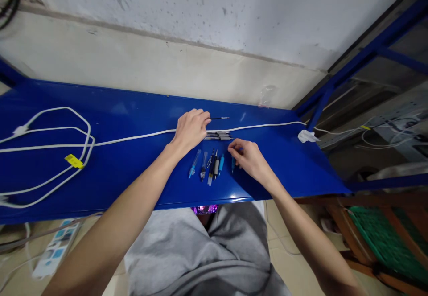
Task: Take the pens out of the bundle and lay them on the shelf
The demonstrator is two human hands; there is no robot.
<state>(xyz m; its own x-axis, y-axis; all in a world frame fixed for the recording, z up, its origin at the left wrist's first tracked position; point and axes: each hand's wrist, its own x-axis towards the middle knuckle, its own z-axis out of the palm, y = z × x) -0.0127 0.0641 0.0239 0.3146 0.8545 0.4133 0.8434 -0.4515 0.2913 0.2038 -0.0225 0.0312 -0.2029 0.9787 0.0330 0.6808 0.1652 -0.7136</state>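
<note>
Pen refill (219, 118) half hidden in left hand (191, 129) grip.

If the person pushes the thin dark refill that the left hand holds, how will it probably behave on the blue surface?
The thin dark refill looks slender and round, so it would probably roll on the smooth blue shelf. It seems very light, and a small push may send it far. Only the left hand pinches its end, so it may swing easily.

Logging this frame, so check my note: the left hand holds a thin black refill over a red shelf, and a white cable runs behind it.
One thing is wrong: the head view shows a blue shelf, not red. The left hand does hold the thin black refill, with the white cable behind.
</note>
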